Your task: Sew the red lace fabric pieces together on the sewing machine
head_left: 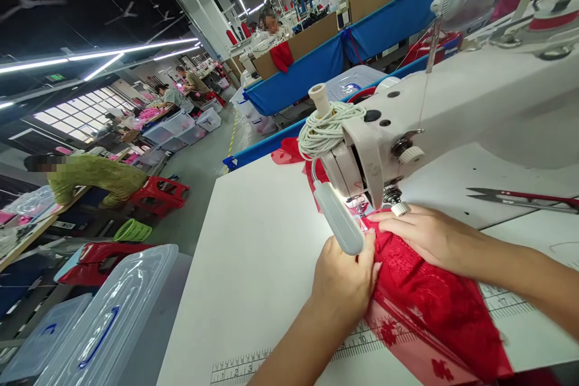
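Note:
Red lace fabric (425,277) with sheer, flower-patterned parts lies under the needle area of a white sewing machine (452,108) and drapes toward me. My left hand (346,271) grips its left edge just below the presser foot (360,208), thumb on top and fingers curled. My right hand (429,232) rests on the fabric to the right of the needle, fingers stretched out and lying flat; its thumb is hidden. A grey lamp (339,217) hangs in front of the needle and partly covers my left fingers.
Thread snips (520,198) lie right of the machine. A printed ruler scale (244,368) runs along the white table (253,253). Lidded plastic bins (113,319) and a red stool (158,195) stand left. Blue cloth troughs (298,84) and people at other stations are beyond.

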`<state>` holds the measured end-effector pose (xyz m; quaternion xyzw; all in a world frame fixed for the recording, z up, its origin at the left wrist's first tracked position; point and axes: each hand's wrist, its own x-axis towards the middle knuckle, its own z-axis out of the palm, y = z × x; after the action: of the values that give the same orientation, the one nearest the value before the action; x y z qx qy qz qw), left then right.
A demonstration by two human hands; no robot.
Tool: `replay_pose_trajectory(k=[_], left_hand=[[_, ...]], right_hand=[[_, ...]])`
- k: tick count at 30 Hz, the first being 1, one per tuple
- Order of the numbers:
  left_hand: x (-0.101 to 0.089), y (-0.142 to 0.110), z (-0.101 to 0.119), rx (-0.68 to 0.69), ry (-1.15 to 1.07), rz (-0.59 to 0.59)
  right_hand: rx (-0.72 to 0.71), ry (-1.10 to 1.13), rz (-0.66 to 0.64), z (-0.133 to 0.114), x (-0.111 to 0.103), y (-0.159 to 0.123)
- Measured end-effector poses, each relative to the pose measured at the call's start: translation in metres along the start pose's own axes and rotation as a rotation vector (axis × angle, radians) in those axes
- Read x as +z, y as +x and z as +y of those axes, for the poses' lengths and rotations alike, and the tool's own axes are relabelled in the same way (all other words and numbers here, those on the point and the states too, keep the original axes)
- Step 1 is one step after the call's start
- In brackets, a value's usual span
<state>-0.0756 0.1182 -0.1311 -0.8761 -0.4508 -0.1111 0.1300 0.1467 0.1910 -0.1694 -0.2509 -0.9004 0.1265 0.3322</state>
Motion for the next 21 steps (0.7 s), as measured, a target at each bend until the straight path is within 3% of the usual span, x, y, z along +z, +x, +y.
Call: replay_pose_trajectory(k=[6, 21], left_hand=[[-0.0006, 0.0012, -0.0010, 0.006, 0.006, 0.011], [0.0017, 0.0012, -0.0056, 0.032, 0.015, 0.034]], right_hand=[[0.074, -0.032, -0.018, -0.0027, 0.0006, 0.0012], [0.070, -0.046, 0.001, -0.0047, -0.0004, 0.0040]])
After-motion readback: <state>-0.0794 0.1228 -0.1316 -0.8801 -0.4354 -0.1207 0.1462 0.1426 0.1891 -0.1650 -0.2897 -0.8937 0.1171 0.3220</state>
